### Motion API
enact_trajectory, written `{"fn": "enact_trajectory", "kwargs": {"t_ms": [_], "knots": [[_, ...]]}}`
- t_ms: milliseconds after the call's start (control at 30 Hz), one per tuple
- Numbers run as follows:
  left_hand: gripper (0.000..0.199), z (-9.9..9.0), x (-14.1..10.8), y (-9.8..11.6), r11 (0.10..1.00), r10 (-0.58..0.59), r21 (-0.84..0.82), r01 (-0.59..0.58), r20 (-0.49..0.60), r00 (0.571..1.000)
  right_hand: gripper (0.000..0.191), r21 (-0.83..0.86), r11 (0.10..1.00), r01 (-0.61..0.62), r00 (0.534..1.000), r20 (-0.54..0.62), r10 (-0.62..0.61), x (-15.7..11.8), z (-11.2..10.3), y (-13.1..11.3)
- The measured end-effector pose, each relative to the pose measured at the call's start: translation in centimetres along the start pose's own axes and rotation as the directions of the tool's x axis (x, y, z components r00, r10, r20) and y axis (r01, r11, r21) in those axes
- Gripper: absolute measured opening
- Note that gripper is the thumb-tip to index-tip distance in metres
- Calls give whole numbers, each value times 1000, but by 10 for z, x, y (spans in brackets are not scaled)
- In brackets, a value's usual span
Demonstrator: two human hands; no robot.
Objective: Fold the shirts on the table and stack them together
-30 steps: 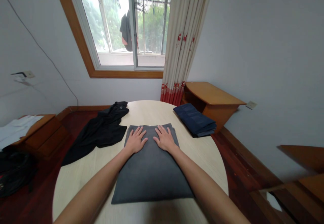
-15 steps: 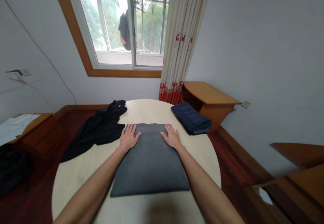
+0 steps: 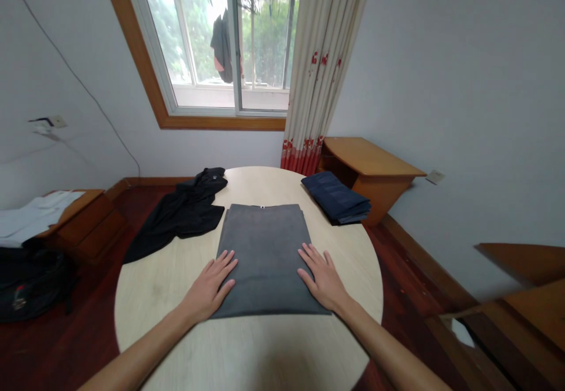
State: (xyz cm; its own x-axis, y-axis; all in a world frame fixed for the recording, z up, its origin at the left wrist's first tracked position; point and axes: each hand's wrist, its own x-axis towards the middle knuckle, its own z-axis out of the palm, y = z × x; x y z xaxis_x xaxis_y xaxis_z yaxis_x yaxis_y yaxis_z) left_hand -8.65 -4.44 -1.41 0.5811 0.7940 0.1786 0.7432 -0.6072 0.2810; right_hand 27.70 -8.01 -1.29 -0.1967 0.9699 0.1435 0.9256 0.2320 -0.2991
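A folded dark grey cloth (image 3: 267, 249) lies flat on the round pale wooden table (image 3: 168, 288), its small light tag at the far edge. My left hand (image 3: 209, 288) rests with fingers spread on the cloth's left side, near the front corner. On the right side my right hand (image 3: 322, 276) lies open, fingertips on the cloth. Neither hand grips anything. A crumpled black garment (image 3: 180, 214) is spread at the table's left back, and a folded navy stack (image 3: 336, 198) sits at the right back.
Behind the table stands a wooden desk (image 3: 375, 158) beside a long curtain (image 3: 313, 85). At the left are a low cabinet (image 3: 90, 232) with white papers (image 3: 39, 217) and a black bag (image 3: 33, 288) on the floor.
Both hands have slid from the cloth's far corners toward its near edge, still spread. The camera view has shifted slightly.
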Motion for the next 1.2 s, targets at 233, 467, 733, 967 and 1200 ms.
{"fn": "enact_trajectory", "kwargs": {"t_ms": [233, 467, 733, 967, 1200], "knots": [[52, -31, -29, -35, 981, 155, -112, -158, -35, 987, 52, 118, 965, 236, 971, -64, -230, -24, -20, 46], [43, -37, -14, -30, 959, 262, -133, -250, 85, 961, 43, 178, 932, 317, 948, -24, -318, -19, -33, 36], [45, -76, 48, -36, 852, -106, -521, 44, -88, 990, 33, 520, 843, 135, 988, -130, -79, 59, -72, 42], [63, -36, 123, -45, 444, -601, -855, 267, -63, 797, 49, 634, 720, -282, 925, -19, 379, 148, -21, 48], [81, -17, 88, -49, 381, -521, -902, 203, -28, 853, 59, 490, 856, -167, 946, -166, 280, 123, -15, 44]]}}
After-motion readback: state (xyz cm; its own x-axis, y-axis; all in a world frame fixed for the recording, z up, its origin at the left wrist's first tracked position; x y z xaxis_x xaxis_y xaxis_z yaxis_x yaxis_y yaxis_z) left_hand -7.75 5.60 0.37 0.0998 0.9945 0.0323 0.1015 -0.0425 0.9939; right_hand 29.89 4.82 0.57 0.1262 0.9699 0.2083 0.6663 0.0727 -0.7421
